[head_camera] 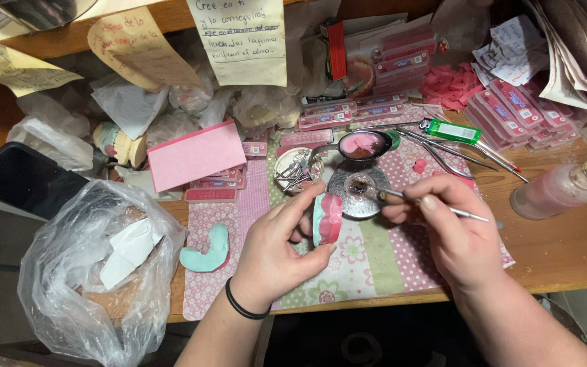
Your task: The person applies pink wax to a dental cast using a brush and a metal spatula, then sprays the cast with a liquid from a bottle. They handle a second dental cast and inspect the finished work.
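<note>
The left hand (276, 248) is closed around a pink-and-pale-green dental model (327, 217), thumb below and fingers curled over the top, holding it on edge just above the patterned mat (368, 261) on the table (565, 245); the right hand (453, 238) is pinched together on a thin metal instrument (436, 204), whose tip reaches left into a small round metal dish (360, 190) just beyond the model; the dish seems to hold a dark melted puddle, though what it is cannot be told.

As I judge it, the step in hand is loading the tip at the dish, with the model held ready close by; the next move calls for a short, steady carry from dish to the pink rim of the model, the left hand turning the piece so the working spot faces the tip, and little delay.

Nearby lie a spoon (361, 145) with pink material in its bowl, a green lighter (451, 130), a small round tin of metal bits (295, 168), a second pale-green arch-shaped piece (206, 253) on the mat, a pink pad (196, 155), stacks of flat pink boxes (511, 109), a capped bottle of pinkish liquid (557, 190) to the right, and a crumpled plastic bag (96, 265) to the left.
</note>
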